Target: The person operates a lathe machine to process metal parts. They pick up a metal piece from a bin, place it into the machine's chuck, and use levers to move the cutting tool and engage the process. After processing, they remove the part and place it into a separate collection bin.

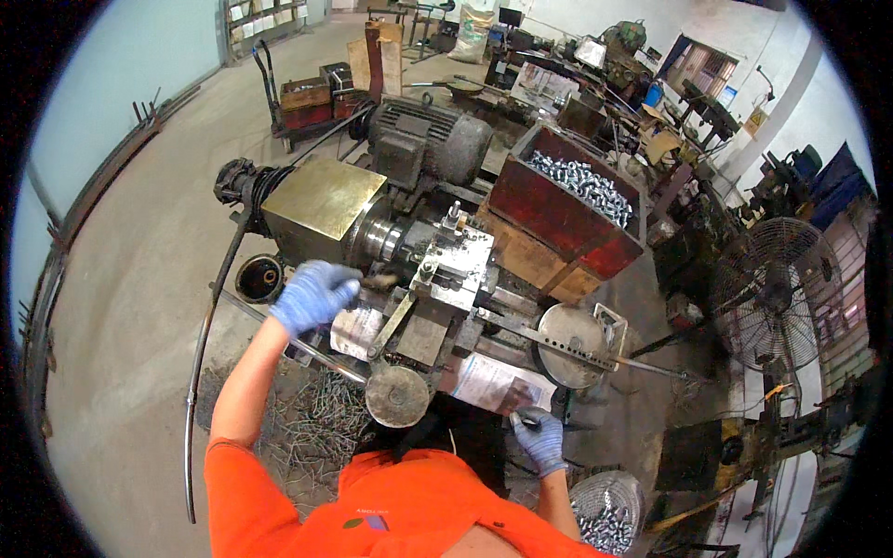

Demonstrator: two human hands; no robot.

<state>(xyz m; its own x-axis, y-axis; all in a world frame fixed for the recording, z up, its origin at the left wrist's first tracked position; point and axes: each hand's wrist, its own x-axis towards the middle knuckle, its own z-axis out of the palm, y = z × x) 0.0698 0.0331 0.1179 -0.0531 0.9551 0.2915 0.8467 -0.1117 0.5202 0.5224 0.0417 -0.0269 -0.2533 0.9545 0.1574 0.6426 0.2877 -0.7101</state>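
My left hand (316, 296), in a blue-white knit glove, is closed on what looks like a small brush (379, 280), whose brown end points toward the lathe's spindle (379, 240). Its handle is hidden in my fingers. Just right of the spindle stands the metal tool block (456, 265), with a flat lever (393, 324) reaching toward me. My gloved right hand (539, 441) is lower right, beside a printed paper sheet (502, 383). Its fingers are curled together near a small dark spot, and what they hold cannot be made out.
A red bin (549, 219) of shiny metal parts stands behind the machine; a round basket (625, 484) of similar parts is at lower right. Metal shavings (321, 418) cover the floor below the lathe. A round handwheel (397, 395) sits close to my body. A caged fan (777, 288) stands right.
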